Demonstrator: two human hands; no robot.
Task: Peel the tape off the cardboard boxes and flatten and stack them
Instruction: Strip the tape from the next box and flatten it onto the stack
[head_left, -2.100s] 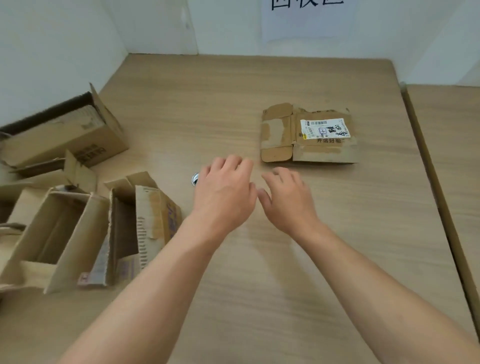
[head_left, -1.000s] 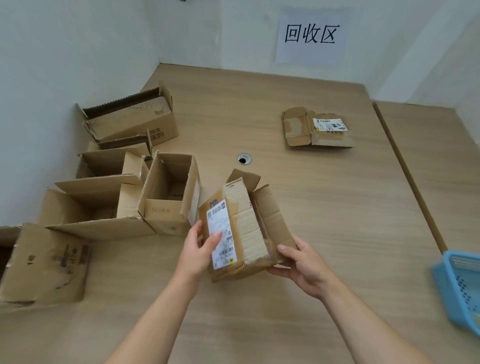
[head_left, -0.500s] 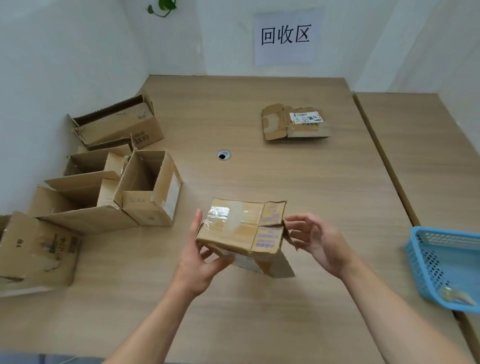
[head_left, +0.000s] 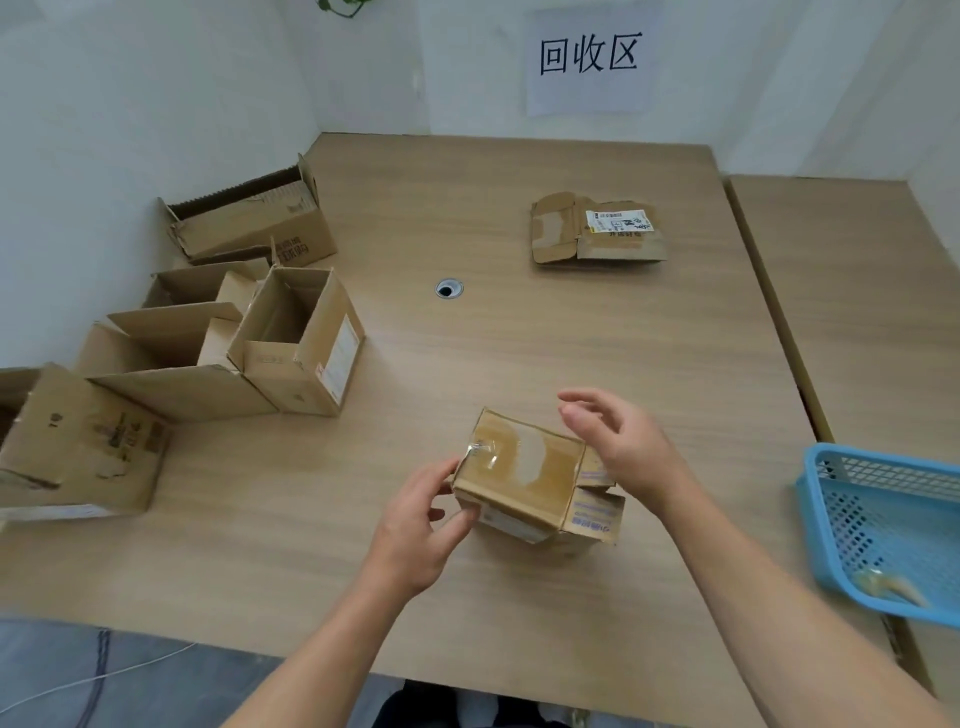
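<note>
A small taped cardboard box (head_left: 524, 473) stands near the table's front, clear tape across its top face. My left hand (head_left: 421, 525) grips its left end, thumb and fingers on the corner where a bit of tape (head_left: 480, 452) curls up. My right hand (head_left: 618, 447) hovers at the box's right end with fingers spread, its palm close to the side flaps; I cannot tell if it touches. A flattened box (head_left: 597, 234) with a white label lies at the far right of the table.
Several open cardboard boxes (head_left: 296, 343) crowd the table's left side by the wall. A blue plastic basket (head_left: 883, 525) holding a scrap of tape sits at the right edge. A cable hole (head_left: 449, 289) is in the table's middle. A second table (head_left: 857, 291) adjoins on the right.
I picked a small box out of the left group, turned it taped side up and brought it down toward the table front. My right hand has let go and risen.
</note>
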